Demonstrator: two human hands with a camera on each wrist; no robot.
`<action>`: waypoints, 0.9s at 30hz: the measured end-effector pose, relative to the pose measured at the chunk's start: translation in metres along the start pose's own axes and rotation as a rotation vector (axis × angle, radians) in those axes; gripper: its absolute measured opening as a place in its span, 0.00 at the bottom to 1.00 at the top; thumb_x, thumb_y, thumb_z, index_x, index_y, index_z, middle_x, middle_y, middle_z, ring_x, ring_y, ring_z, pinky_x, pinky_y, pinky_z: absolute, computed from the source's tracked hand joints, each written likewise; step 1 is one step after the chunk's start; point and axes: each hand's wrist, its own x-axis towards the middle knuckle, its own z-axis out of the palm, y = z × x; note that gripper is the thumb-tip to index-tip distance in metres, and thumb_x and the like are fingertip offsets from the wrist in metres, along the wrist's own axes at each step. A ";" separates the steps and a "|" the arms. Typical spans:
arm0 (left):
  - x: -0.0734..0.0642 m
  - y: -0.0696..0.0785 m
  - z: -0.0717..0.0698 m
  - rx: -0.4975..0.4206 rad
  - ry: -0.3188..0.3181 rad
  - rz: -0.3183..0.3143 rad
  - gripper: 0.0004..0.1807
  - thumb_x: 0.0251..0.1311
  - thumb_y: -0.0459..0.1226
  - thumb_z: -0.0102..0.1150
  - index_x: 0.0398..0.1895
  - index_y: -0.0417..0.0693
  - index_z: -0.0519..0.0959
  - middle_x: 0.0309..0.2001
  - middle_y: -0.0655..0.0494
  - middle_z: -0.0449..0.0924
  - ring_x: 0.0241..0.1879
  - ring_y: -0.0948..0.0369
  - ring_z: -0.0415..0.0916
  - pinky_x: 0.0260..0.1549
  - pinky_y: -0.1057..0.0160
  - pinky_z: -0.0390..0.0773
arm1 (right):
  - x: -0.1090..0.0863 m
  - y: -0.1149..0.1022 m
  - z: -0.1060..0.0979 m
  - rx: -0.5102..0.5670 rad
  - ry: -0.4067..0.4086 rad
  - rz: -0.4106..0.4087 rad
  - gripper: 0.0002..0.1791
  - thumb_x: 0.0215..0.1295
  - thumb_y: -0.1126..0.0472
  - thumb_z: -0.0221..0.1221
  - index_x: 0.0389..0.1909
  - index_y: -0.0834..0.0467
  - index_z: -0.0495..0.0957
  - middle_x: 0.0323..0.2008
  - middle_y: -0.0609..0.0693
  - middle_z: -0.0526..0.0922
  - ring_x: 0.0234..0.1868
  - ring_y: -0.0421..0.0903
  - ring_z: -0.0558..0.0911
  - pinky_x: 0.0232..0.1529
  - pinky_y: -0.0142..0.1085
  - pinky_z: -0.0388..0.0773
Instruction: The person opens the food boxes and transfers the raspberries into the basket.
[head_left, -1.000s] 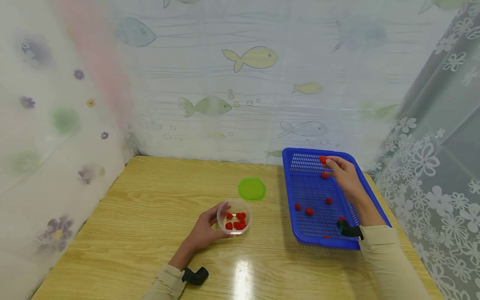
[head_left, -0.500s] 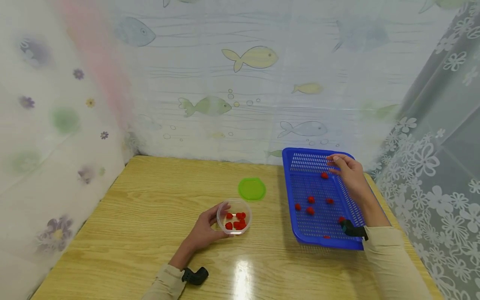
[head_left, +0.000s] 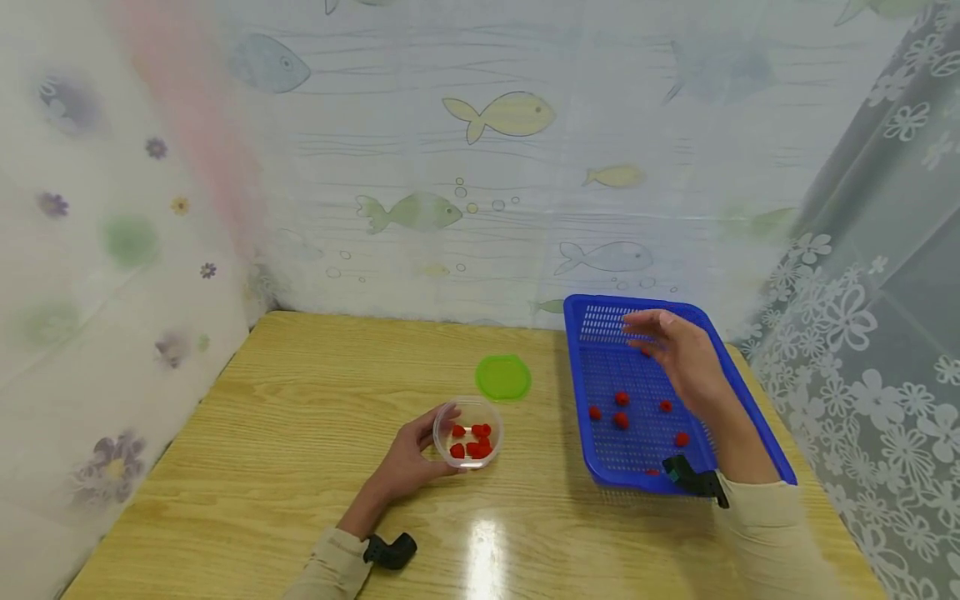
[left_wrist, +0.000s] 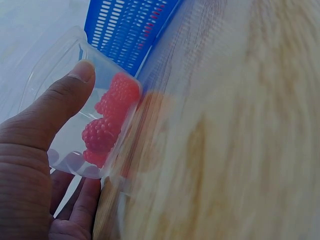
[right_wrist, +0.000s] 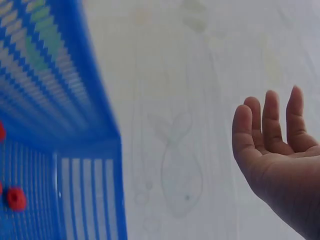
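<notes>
Several red raspberries (head_left: 621, 421) lie scattered in the blue perforated basket (head_left: 600, 360), and a small cluster sits at the bottom of the clear plastic tub (head_left: 492, 413). The left hand (head_left: 408, 457) grips the tub by its side, thumb along the wall, on the tabletop (head_left: 337, 367). The right grip is released: that hand (head_left: 686, 362) hangs over the basket with its fingers loosely bent and holds nothing. Each raspberry should be very light; whether it is real or moulded I cannot tell, so a gentle fingertip pinch round its widest part seems safest. The thin tub probably flexes if squeezed and looks smooth enough to slip, so a broad, light hold low on its wall suits it. The green lid (head_left: 503, 378) lies just beyond.
</notes>
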 end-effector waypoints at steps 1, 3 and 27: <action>0.000 0.000 0.000 0.001 0.000 0.000 0.50 0.51 0.33 0.79 0.77 0.52 0.64 0.72 0.46 0.70 0.71 0.50 0.68 0.67 0.56 0.70 | -0.002 0.000 0.007 0.013 -0.010 -0.012 0.20 0.84 0.59 0.41 0.52 0.58 0.82 0.51 0.45 0.85 0.55 0.42 0.82 0.56 0.31 0.80; 0.000 0.000 0.000 0.001 0.000 -0.002 0.49 0.51 0.33 0.79 0.77 0.52 0.64 0.72 0.46 0.70 0.71 0.49 0.68 0.67 0.55 0.70 | -0.006 0.000 0.022 0.041 -0.035 -0.026 0.20 0.84 0.61 0.40 0.51 0.58 0.83 0.51 0.46 0.86 0.55 0.43 0.82 0.56 0.33 0.80; 0.001 -0.004 0.000 0.022 0.002 0.010 0.49 0.52 0.33 0.78 0.77 0.47 0.64 0.71 0.46 0.71 0.71 0.49 0.69 0.67 0.54 0.71 | -0.037 0.076 0.161 -0.289 -0.231 0.112 0.10 0.77 0.62 0.54 0.50 0.58 0.81 0.62 0.56 0.77 0.67 0.56 0.73 0.64 0.56 0.72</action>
